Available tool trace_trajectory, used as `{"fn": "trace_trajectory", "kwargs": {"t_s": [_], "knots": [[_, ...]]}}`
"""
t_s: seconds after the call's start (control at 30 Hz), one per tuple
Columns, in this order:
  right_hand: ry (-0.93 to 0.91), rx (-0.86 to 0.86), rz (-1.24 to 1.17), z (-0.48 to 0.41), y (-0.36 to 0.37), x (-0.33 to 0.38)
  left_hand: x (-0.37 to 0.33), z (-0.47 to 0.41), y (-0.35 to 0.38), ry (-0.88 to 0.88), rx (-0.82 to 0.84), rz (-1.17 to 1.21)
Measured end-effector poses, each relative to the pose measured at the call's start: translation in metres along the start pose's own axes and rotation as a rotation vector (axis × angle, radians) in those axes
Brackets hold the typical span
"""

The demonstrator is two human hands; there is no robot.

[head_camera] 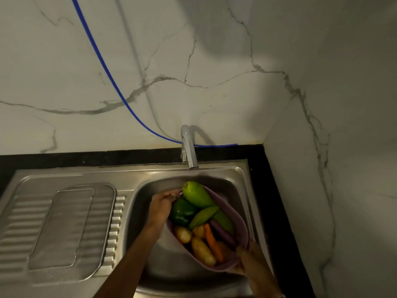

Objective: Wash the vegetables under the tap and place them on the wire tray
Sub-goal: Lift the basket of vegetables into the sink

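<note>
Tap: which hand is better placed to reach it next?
Probably left. The left hand grips the basket at its far rim, just below the tap; the right hand holds the near rim, farther away.

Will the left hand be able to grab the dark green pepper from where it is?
Probably yes, but not at once. The left hand is gripping the rim of the purple basket, so it must let go first. The green pepper lies right beside it, its top uncovered.
</note>
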State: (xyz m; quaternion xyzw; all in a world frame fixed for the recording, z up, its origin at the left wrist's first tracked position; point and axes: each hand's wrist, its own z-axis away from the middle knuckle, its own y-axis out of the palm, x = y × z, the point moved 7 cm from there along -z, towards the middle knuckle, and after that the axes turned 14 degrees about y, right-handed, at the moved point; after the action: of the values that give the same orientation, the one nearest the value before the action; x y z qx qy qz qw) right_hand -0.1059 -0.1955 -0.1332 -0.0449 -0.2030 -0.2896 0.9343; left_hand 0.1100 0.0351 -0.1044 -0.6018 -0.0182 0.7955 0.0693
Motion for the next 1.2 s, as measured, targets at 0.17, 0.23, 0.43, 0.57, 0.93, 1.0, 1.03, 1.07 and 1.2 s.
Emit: {"fn": "trace_trajectory", "kwargs": {"t_s": [0.17,0.23,0.43,0.57,0.93,1.0,1.03,1.07,1.2], "knots": [[-0.191,-0.210,0.385,-0.026,0.022,0.042,0.031,0.007,-0.033,-0.101,-0.127,0.062],[-0.269,-0.246,0.527,-0.042,0.034,0.062,0.045,0.006,-0.039,-0.192,-0.180,0.115],[-0.376,-0.344,0.855,-0.098,0.062,0.103,0.075,-0.006,-0.042,-0.341,-0.206,0.141],[-0.377,-0.385,0.949,-0.115,0.074,0.114,0.088,-0.012,-0.042,-0.373,-0.201,0.147],[-0.357,-0.361,0.980,-0.139,0.072,0.106,0.094,-0.003,-0.040,-0.311,-0.100,0.238],[-0.360,-0.367,0.923,-0.131,0.071,0.105,0.094,0.000,-0.042,-0.290,-0.080,0.222],[-0.380,-0.387,0.869,-0.123,0.071,0.106,0.093,0.002,-0.043,-0.268,-0.069,0.214],[-0.402,-0.417,0.808,-0.112,0.072,0.107,0.092,0.003,-0.044,-0.252,-0.065,0.217],[-0.537,-0.417,0.599,-0.069,0.087,0.111,0.074,0.013,-0.050,-0.157,-0.114,0.255]]}}
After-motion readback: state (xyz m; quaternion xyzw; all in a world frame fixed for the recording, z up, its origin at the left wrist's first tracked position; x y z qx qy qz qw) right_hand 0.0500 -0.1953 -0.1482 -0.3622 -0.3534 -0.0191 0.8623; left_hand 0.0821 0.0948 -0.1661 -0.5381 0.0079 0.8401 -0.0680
